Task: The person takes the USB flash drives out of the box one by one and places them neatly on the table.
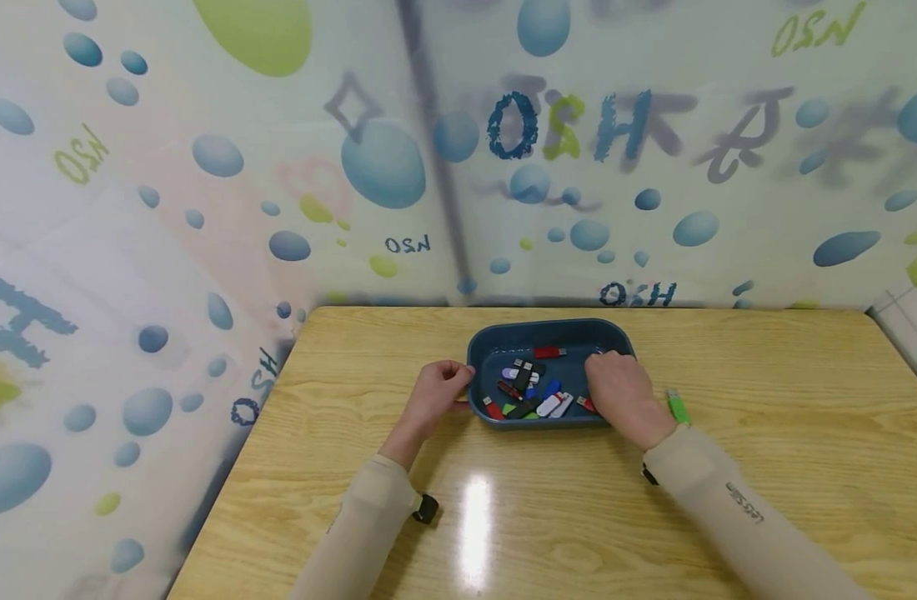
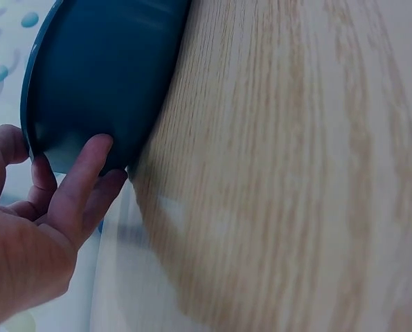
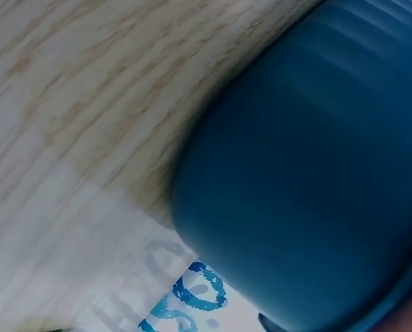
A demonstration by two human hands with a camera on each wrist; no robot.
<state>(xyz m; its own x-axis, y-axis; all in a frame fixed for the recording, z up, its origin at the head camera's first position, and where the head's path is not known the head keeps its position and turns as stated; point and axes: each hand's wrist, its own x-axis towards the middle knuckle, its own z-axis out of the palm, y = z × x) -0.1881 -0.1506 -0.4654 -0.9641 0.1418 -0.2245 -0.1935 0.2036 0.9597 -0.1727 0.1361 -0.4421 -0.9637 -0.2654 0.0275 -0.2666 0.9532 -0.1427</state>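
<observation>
A dark blue plastic tub (image 1: 533, 424) stands on the wooden table with several USB sticks in it, among them a red one (image 1: 550, 352) by the back wall and a white one (image 1: 550, 406) near the front. At the tub's left end my left hand (image 1: 436, 392) grips the rim, thumb over the edge and fingers against the outer wall. My right hand (image 1: 625, 396) reaches over the right end, fingers down inside; they are hidden, and I cannot tell whether they hold anything. The right wrist view mostly shows the tub's outer wall (image 3: 289, 166).
A green USB stick (image 1: 678, 406) lies on the table (image 1: 789, 400) just right of the tub, beside my right wrist. Behind the table's back edge rises a wall covering (image 1: 766, 208) printed with blue and green drops and letters.
</observation>
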